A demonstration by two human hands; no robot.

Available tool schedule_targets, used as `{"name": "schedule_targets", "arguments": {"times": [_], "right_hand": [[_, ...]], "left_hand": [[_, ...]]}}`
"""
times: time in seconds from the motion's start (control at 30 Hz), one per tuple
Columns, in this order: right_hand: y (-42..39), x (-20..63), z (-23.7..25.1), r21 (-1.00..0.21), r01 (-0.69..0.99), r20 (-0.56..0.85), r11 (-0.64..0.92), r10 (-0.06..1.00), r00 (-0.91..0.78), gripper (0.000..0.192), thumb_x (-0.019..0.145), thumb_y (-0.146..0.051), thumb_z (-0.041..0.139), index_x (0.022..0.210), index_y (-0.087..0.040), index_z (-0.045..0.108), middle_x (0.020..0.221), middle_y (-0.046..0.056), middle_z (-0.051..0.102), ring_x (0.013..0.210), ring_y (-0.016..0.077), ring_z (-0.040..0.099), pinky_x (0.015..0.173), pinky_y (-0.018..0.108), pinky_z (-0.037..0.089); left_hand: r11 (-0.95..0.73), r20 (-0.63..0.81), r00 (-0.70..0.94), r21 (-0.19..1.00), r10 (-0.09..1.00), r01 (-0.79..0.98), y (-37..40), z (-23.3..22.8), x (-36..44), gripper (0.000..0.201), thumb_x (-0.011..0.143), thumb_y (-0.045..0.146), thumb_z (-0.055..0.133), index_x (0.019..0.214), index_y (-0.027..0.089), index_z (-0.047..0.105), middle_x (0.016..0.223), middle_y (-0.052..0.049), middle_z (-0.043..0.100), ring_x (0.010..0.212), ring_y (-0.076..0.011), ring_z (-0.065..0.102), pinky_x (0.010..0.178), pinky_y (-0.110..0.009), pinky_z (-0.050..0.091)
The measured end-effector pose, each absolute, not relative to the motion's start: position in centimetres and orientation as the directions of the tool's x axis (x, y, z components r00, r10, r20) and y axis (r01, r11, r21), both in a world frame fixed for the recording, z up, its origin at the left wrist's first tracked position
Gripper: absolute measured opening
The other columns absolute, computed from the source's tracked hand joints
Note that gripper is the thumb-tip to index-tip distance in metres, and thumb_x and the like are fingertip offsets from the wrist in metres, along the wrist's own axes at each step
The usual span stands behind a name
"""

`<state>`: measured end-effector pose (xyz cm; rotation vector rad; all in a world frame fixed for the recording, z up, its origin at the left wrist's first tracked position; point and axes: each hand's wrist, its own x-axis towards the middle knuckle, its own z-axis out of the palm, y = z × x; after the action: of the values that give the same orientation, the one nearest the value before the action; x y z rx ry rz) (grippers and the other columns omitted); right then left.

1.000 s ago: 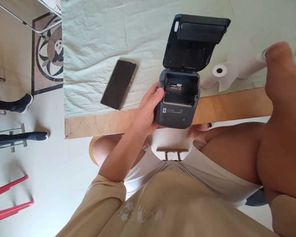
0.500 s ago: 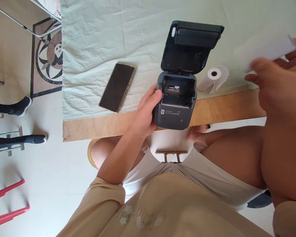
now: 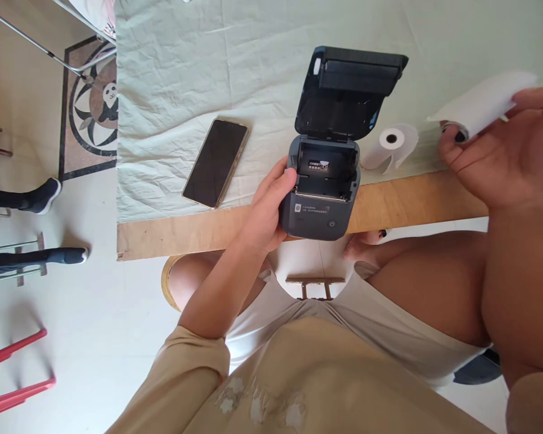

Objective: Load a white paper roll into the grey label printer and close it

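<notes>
The small dark printer (image 3: 320, 199) sat at the near edge of the worktop (image 3: 416, 202), its lid (image 3: 348, 90) swung fully up and its paper bay empty. The left hand (image 3: 266, 211) clasped the printer's left side, fingers wrapped around the casing. The right hand (image 3: 502, 150) hovered well to the right, fingers closed on a white paper roll (image 3: 479, 105). Judging by this, opening was done and loading the paper remained. A second roll (image 3: 391, 143) lay beside the printer, a phone (image 3: 216, 163) on the cloth (image 3: 185, 78).
</notes>
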<state>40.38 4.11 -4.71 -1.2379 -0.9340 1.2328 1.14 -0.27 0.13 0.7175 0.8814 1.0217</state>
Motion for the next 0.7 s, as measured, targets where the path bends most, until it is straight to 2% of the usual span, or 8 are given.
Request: {"name": "schedule_targets", "arguments": {"times": [0.1, 0.23, 0.37, 0.43, 0.5, 0.6, 0.63, 0.7], "right_hand": [[4.0, 39.7, -4.6, -0.987, -0.148, -0.092, -0.062, 0.975, 0.202, 0.049, 0.064, -0.027, 0.087, 0.108, -0.028, 0.065, 0.129, 0.011, 0.057, 0.117, 0.0275, 0.062, 0.069, 0.036, 0.051], [3.8, 38.9, -4.6, -0.994, -0.104, -0.057, -0.036, 0.977, 0.205, 0.062, 0.069, -0.029, 0.091, 0.125, -0.036, 0.066, 0.141, 0.01, 0.057, 0.133, 0.0316, 0.063, 0.074, 0.038, 0.057], [3.9, 39.8, -4.5, -0.992, -0.099, -0.086, -0.074, 0.988, 0.127, 0.048, 0.074, -0.037, 0.088, 0.117, -0.03, 0.066, 0.143, 0.008, 0.062, 0.14, 0.0328, 0.067, 0.092, 0.048, 0.063], [3.9, 39.8, -4.3, -0.993, -0.095, -0.073, -0.066, 0.995, 0.069, 0.041, 0.081, -0.052, 0.081, 0.111, -0.027, 0.068, 0.141, 0.009, 0.064, 0.145, 0.0357, 0.066, 0.094, 0.052, 0.062], [3.5, 38.9, -3.7, -0.997, -0.082, -0.022, -0.014, 0.995, 0.093, 0.042, 0.091, -0.063, 0.07, 0.117, -0.03, 0.071, 0.135, 0.007, 0.066, 0.145, 0.0333, 0.066, 0.092, 0.05, 0.06], [2.3, 35.8, -2.3, -0.998, -0.033, 0.039, 0.051, 0.952, 0.302, 0.038, 0.09, -0.042, 0.076, 0.128, -0.039, 0.07, 0.117, 0.001, 0.065, 0.124, 0.0233, 0.075, 0.087, 0.041, 0.059], [1.8, 34.5, -1.8, -0.998, 0.007, 0.055, 0.056, 0.927, 0.372, 0.043, 0.088, -0.035, 0.078, 0.129, -0.039, 0.07, 0.117, 0.001, 0.064, 0.117, 0.0223, 0.076, 0.086, 0.041, 0.06], [0.9, 31.9, -0.9, -0.985, 0.161, 0.12, 0.062, 0.917, 0.381, 0.057, 0.09, -0.034, 0.081, 0.144, -0.046, 0.066, 0.131, 0.003, 0.064, 0.124, 0.0253, 0.076, 0.094, 0.048, 0.067]], "left_hand": [[0.366, -0.278, 0.261, 0.837, 0.925, -0.406, -0.3, 0.1, 1.2, 0.035, 0.093, 0.059, 0.084, 0.107, 0.028, 0.078, 0.11, -0.005, 0.09, 0.108, -0.0319, 0.088, 0.078, -0.037, 0.068], [0.338, -0.235, 0.267, 0.821, 0.934, -0.459, -0.2, -0.1, 1.0, 0.023, 0.098, 0.049, 0.083, 0.102, 0.026, 0.081, 0.101, -0.002, 0.088, 0.094, -0.0226, 0.086, 0.068, -0.028, 0.064], [0.335, -0.195, 0.318, 0.81, 0.928, -0.481, 0.0, -0.6, 0.7, 0.021, 0.099, 0.047, 0.083, 0.104, 0.026, 0.084, 0.097, 0.001, 0.085, 0.086, -0.016, 0.083, 0.07, -0.022, 0.066], [0.327, -0.175, 0.327, 0.801, 0.929, -0.501, 0.1, -0.8, 0.6, 0.018, 0.101, 0.043, 0.081, 0.104, 0.026, 0.086, 0.097, 0.003, 0.086, 0.085, -0.0139, 0.082, 0.073, -0.02, 0.067], [0.333, -0.175, 0.332, 0.79, 0.927, -0.514, 0.2, -0.9, 0.7, 0.016, 0.1, 0.04, 0.081, 0.104, 0.026, 0.087, 0.096, 0.003, 0.086, 0.083, -0.0134, 0.082, 0.073, -0.019, 0.067], [0.347, -0.197, 0.32, 0.778, 0.927, -0.525, 0.0, -0.7, 0.9, 0.014, 0.098, 0.038, 0.083, 0.103, 0.025, 0.087, 0.095, 0.004, 0.086, 0.082, -0.0131, 0.082, 0.073, -0.019, 0.067], [0.345, -0.203, 0.308, 0.776, 0.929, -0.528, 0.0, -0.6, 1.0, 0.014, 0.097, 0.038, 0.084, 0.102, 0.025, 0.087, 0.095, 0.004, 0.087, 0.081, -0.0129, 0.082, 0.073, -0.019, 0.067], [0.339, -0.214, 0.285, 0.783, 0.934, -0.522, -0.1, -0.4, 1.0, 0.015, 0.097, 0.039, 0.084, 0.102, 0.025, 0.085, 0.094, 0.004, 0.086, 0.08, -0.0132, 0.081, 0.072, -0.02, 0.066]]}}
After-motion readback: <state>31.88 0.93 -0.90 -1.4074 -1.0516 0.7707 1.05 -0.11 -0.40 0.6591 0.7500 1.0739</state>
